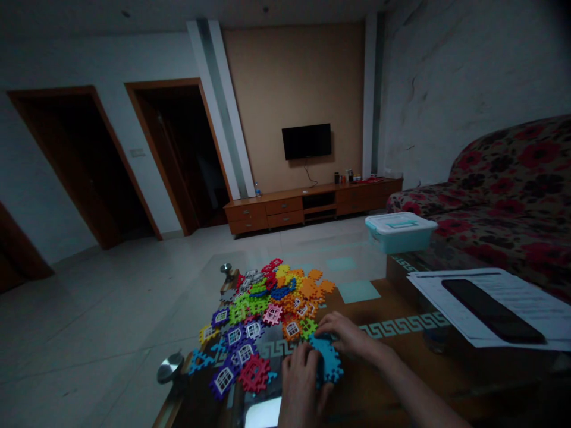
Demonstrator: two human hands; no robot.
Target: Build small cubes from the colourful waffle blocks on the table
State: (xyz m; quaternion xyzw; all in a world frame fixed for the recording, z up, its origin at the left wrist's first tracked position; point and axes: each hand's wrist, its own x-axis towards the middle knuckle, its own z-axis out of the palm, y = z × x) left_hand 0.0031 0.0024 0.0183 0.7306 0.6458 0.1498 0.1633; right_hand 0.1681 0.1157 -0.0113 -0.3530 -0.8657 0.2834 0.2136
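Blue interlocking plastic building pieces with notched edges are between my hands, above the glass table. My left hand is closed at their left side, its fingers bent and its thumb low near the front. My right hand comes in from the right, its curled fingertips gripping the upper edge. The fingers hide part of the blue pieces. Just beyond lie a green piece and an orange window piece. A red piece and purple window pieces lie left of my left hand.
A heap of coloured pieces covers the middle of the glass table. At right, a dark phone rests on papers, with a lidded teal box behind. Metal knobs stand at the left edge. A floral sofa is right.
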